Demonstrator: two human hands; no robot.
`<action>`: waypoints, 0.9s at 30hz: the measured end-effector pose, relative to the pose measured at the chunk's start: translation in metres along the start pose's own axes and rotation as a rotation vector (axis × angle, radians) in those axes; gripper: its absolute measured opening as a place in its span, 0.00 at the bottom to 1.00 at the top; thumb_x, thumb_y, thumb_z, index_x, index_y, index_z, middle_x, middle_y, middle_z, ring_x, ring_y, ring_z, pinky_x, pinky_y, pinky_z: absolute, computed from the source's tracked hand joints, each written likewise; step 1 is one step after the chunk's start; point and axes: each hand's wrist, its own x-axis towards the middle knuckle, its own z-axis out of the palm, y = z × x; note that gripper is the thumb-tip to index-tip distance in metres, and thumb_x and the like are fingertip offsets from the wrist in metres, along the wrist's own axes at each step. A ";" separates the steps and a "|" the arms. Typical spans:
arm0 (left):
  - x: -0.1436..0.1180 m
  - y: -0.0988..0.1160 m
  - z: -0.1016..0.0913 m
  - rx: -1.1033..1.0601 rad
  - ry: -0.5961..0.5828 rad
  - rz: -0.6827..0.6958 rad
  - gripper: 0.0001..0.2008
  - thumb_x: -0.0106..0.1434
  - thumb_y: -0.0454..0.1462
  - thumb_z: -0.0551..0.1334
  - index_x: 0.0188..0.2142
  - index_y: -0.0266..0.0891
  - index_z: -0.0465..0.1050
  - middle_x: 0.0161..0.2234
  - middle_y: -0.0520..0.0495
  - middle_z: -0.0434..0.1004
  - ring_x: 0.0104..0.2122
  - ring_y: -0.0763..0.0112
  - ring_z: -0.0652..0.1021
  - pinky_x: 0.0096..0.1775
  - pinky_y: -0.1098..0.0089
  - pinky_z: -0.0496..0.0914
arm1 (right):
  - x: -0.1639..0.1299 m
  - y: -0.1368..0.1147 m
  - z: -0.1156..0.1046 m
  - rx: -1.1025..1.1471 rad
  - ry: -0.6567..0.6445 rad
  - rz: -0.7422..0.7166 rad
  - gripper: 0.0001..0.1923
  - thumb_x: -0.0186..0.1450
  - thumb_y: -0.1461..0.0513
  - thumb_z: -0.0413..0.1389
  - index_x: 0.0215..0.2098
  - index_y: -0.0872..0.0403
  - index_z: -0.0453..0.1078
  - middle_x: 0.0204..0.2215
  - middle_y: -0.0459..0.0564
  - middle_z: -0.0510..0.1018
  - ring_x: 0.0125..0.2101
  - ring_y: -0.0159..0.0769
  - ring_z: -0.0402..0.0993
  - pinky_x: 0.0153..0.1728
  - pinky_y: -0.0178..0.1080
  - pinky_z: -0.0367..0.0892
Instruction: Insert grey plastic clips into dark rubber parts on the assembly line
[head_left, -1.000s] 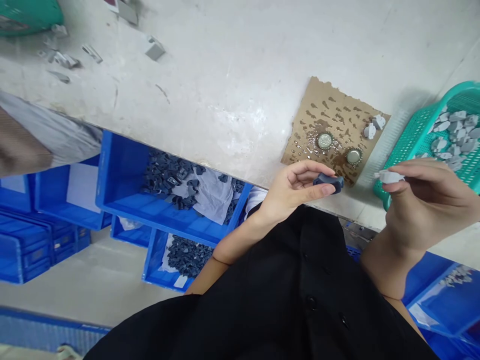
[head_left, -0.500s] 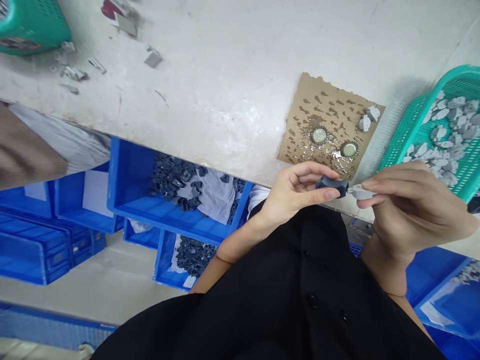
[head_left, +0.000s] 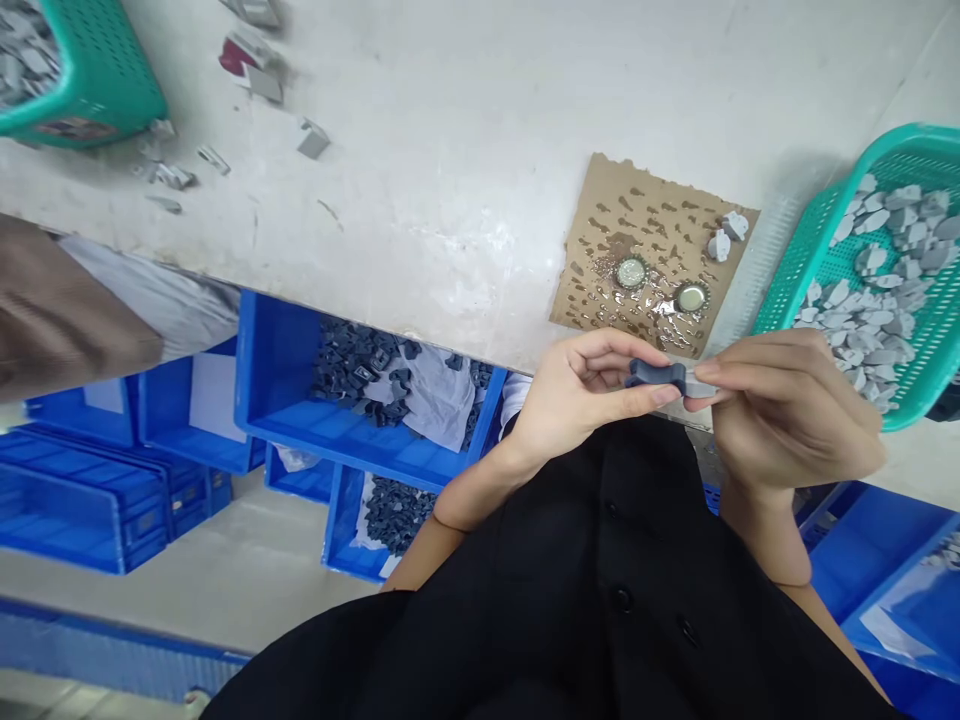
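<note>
Between the thumb and fingers of my left hand [head_left: 581, 395] is a small dark blue-grey plastic part [head_left: 657, 377], held just over the table's front edge. My right hand [head_left: 795, 400] pinches a small light grey part [head_left: 697, 382], its end against the right end of the dark part. How far the two fit together is hidden by my fingers. Just beyond my hands lies a piece of brown cardboard [head_left: 592, 225] spotted with wet drops. On it rest two bottle caps [head_left: 631, 272] and two light grey parts [head_left: 719, 246].
A green basket [head_left: 795, 260] of light grey parts stands at the right, another green basket [head_left: 112, 70] at the far left. Loose grey pieces [head_left: 313, 138] lie on the table [head_left: 450, 150]. Blue crates [head_left: 360, 430] with dark parts stand below its edge. Another person's brown sleeve [head_left: 67, 310] shows left.
My right hand has moved left, bringing the light grey part up against the dark one, which has turned slightly in my left hand. The whole view has shifted a little.
</note>
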 end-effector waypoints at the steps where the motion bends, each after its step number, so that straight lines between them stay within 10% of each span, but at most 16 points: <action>1: 0.000 0.001 0.000 0.003 -0.005 -0.007 0.22 0.45 0.41 0.84 0.37 0.38 0.82 0.34 0.52 0.85 0.32 0.76 0.82 0.39 0.75 0.77 | 0.000 0.000 0.001 -0.004 0.000 -0.002 0.16 0.63 0.75 0.66 0.41 0.49 0.80 0.32 0.44 0.85 0.32 0.38 0.81 0.30 0.43 0.73; 13: 0.019 0.001 -0.011 0.175 0.094 0.045 0.21 0.49 0.43 0.81 0.41 0.39 0.83 0.39 0.47 0.87 0.38 0.72 0.84 0.43 0.72 0.76 | 0.003 0.016 -0.008 -0.121 -0.169 0.006 0.14 0.69 0.65 0.66 0.53 0.49 0.76 0.40 0.49 0.84 0.41 0.40 0.81 0.43 0.44 0.75; 19: 0.040 0.045 -0.024 0.386 0.166 0.185 0.20 0.56 0.45 0.77 0.46 0.42 0.84 0.51 0.44 0.85 0.51 0.65 0.83 0.55 0.65 0.75 | -0.020 0.035 -0.055 -0.521 -0.093 0.344 0.15 0.75 0.56 0.59 0.56 0.53 0.75 0.44 0.55 0.80 0.46 0.45 0.78 0.46 0.45 0.73; 27: 0.189 0.121 0.007 0.714 0.229 0.366 0.20 0.62 0.36 0.72 0.53 0.31 0.80 0.48 0.36 0.84 0.40 0.69 0.84 0.53 0.63 0.78 | -0.048 0.065 -0.057 -0.618 -0.250 0.437 0.20 0.77 0.50 0.51 0.47 0.54 0.80 0.44 0.58 0.76 0.45 0.49 0.73 0.45 0.49 0.69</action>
